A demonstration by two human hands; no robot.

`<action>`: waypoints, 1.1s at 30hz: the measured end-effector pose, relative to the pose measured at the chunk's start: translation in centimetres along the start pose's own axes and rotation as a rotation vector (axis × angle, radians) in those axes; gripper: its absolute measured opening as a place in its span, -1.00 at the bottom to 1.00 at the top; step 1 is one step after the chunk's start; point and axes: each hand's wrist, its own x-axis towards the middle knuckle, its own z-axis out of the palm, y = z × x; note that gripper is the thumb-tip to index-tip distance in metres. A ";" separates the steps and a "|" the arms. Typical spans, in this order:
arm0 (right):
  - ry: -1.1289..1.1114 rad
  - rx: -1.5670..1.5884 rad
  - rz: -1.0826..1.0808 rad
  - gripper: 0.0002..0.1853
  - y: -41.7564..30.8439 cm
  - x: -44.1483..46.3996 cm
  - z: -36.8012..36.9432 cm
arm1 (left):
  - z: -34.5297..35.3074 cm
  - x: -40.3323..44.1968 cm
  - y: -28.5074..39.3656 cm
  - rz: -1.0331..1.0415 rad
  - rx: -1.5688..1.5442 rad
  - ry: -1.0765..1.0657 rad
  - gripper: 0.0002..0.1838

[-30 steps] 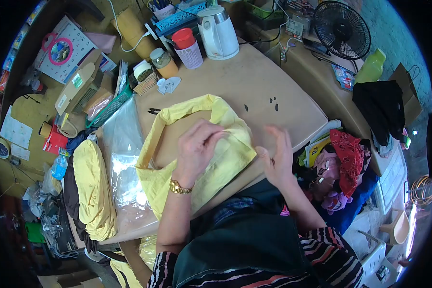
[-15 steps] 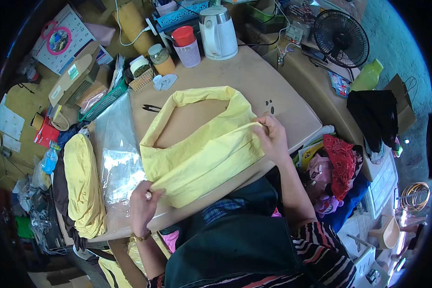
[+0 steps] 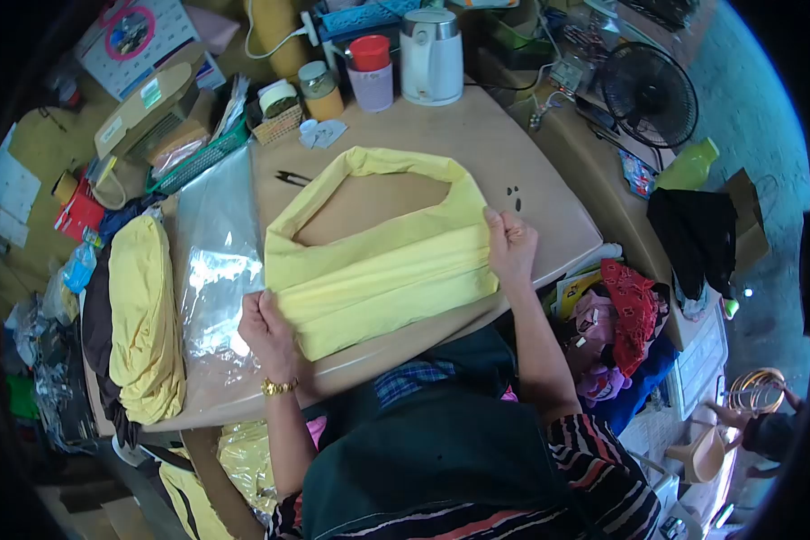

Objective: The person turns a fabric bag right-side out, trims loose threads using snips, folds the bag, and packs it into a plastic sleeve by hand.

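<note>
A yellow cloth bag with a wide loop strap (image 3: 378, 270) lies on the brown-covered table. My left hand (image 3: 268, 335) is closed on its left edge, and a gold bracelet circles that wrist. At the right edge, my right hand (image 3: 511, 245) grips the cloth in a closed fist. Pleats run straight across the fabric between both hands. The strap loop points away from me, with bare table showing through it. Small black thread snips (image 3: 293, 178) rest just beyond the loop's left side.
Left of the bag are a clear plastic sheet (image 3: 218, 261) and a folded yellow cloth pile (image 3: 144, 324). A white kettle (image 3: 432, 58), a jar (image 3: 319, 92) and a lilac cup (image 3: 372, 87) stand at the back. A black fan (image 3: 650, 94) is at the right.
Both hands have shifted their hold along the bag's side edges, the left one moving up. The front panel, slanted and loose before, now lies flatter with straight pleats.
</note>
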 end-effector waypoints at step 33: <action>-0.367 -0.009 -0.943 -0.81 -16.5 -1.6 11.6 | -1.5 -7.9 1.7 -0.504 -0.749 -0.456 -0.75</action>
